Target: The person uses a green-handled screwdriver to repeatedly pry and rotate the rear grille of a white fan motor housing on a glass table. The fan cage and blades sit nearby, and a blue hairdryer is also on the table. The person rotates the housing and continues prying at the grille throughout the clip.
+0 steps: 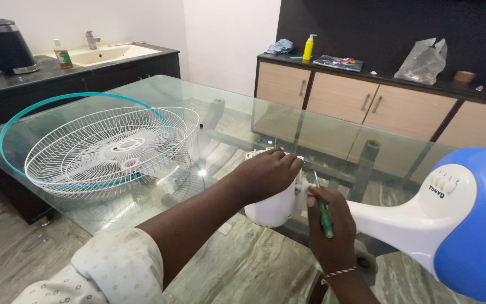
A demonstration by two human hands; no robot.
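Nearest to me, at the glass table's edge (pixel 142 84), my right hand (pixel 328 233) was closed around a green-handled screwdriver (pixel 325 217), its shaft pointing up toward the joint where the white fan motor housing (pixel 274 207) met the neck. My left hand (pixel 266 173) lay curled over the top of that housing, fingers wrapped down its far side and gripping it, so most of the housing's upper part was hidden from me. To the right, the fan's blue and white base (pixel 468 225) with its row of buttons filled the corner, touching nothing else I could see. Farther left on the glass, well apart from my hands, rested two white wire fan guards (pixel 108 149), one nested in the other, ringed by a teal rim. Beyond the table stood a wooden sideboard (pixel 361 98) carrying a yellow bottle (pixel 309 47), a blue cloth and a clear plastic bag (pixel 424 62); at far left, a dark kettle (pixel 4 46) sat beside a sink (pixel 105 53).
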